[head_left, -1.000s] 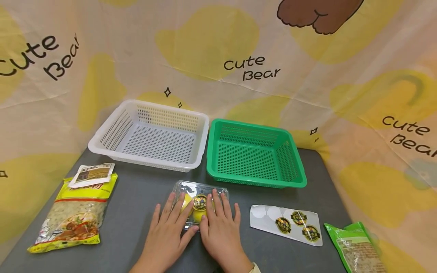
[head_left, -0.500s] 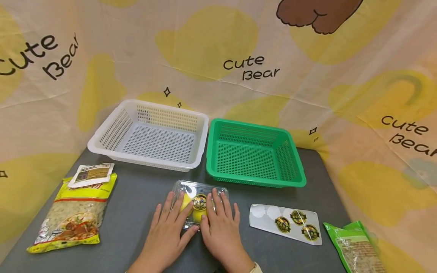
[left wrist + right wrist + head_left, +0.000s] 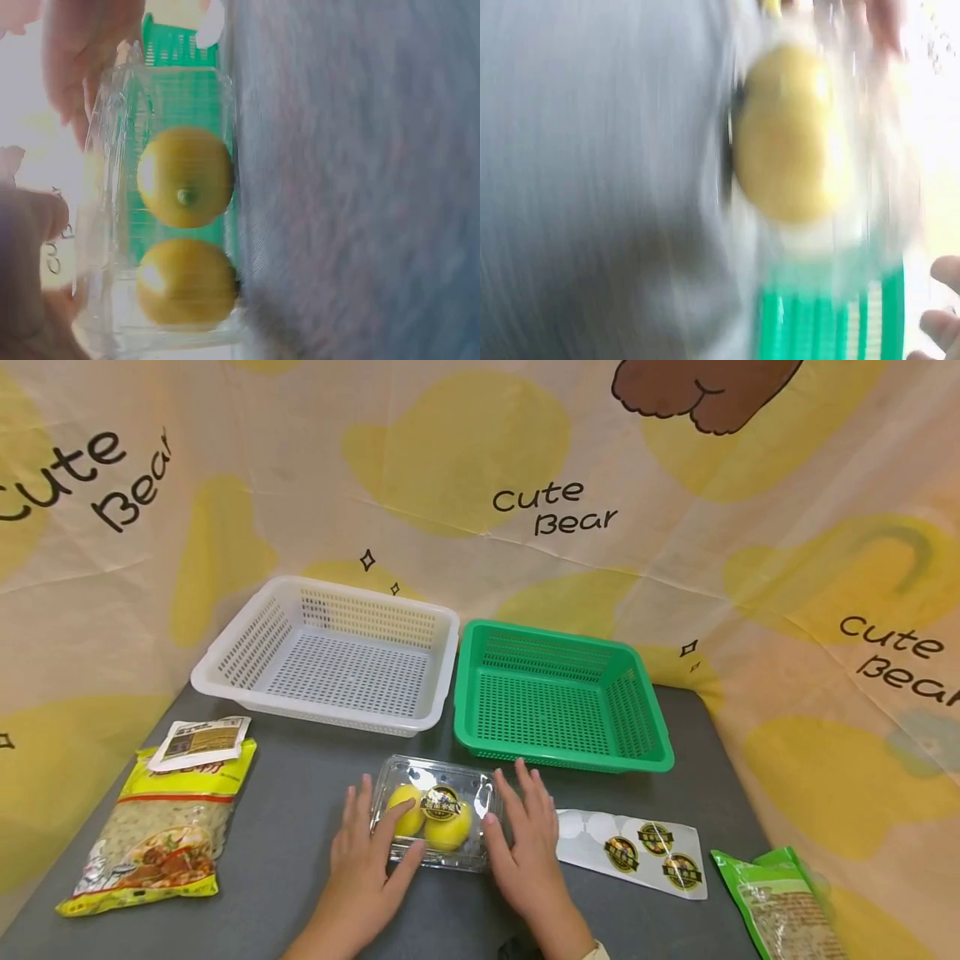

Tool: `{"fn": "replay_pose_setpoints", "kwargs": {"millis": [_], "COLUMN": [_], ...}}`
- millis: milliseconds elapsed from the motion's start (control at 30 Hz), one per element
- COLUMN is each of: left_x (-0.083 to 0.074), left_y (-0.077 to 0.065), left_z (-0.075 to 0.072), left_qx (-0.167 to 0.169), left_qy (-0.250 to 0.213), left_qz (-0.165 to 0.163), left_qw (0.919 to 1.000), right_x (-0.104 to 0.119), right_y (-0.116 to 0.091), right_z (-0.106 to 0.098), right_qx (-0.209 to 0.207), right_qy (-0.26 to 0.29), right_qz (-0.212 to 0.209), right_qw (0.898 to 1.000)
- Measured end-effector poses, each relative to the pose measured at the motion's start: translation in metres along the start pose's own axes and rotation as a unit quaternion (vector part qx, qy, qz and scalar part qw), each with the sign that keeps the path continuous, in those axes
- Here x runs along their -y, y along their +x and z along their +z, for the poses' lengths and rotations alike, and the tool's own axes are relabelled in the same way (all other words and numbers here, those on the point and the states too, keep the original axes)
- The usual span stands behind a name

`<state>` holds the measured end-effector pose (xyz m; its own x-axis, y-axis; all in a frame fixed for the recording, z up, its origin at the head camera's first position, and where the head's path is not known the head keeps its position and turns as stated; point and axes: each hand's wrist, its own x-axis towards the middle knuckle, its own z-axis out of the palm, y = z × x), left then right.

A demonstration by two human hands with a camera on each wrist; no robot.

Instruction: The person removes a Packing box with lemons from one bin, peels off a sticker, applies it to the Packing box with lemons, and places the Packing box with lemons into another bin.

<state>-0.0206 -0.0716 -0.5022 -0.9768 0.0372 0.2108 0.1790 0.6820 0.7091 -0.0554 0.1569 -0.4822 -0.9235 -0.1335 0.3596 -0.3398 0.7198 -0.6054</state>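
Note:
A clear plastic clamshell box [image 3: 431, 770] lies on the grey table, its lid down, with two yellow lemons [image 3: 447, 828] inside. A round black-and-gold sticker [image 3: 441, 803] is on the lid. My left hand [image 3: 369, 860] is at the box's left side, fingers spread, the index finger and thumb overlapping its near left corner. At the right side is my right hand [image 3: 531, 856], fingers extended and thumb tip right by the box edge. In the left wrist view both lemons [image 3: 186, 177] show through the clear wall; the right wrist view is blurred.
Behind the box stand a white basket [image 3: 330, 722] and a green basket [image 3: 562, 760]. A sticker sheet [image 3: 633, 852] lies to the right, near a green packet [image 3: 787, 910]. At left, a small sachet [image 3: 201, 743] rests on a yellow food bag [image 3: 161, 835].
Both hands were flat over the lid. They have moved apart to the box's sides, the right one farther right, uncovering the sticker and lemons.

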Motion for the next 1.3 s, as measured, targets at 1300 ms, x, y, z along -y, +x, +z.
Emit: {"fn": "replay_pose_setpoints", "kwargs": {"millis": [1300], "left_x": [-0.015], "left_y": [0.02], "left_z": [-0.002], "left_qx": [-0.158], "left_qy": [-0.215], "left_qz": [-0.002], "left_qw": [0.9639], "right_x": [-0.1], "right_y": [0.065], "right_z": [-0.065], "right_qx": [-0.089], "right_qy": [-0.146], "right_qz": [0.168], "right_qw": [0.971]}}
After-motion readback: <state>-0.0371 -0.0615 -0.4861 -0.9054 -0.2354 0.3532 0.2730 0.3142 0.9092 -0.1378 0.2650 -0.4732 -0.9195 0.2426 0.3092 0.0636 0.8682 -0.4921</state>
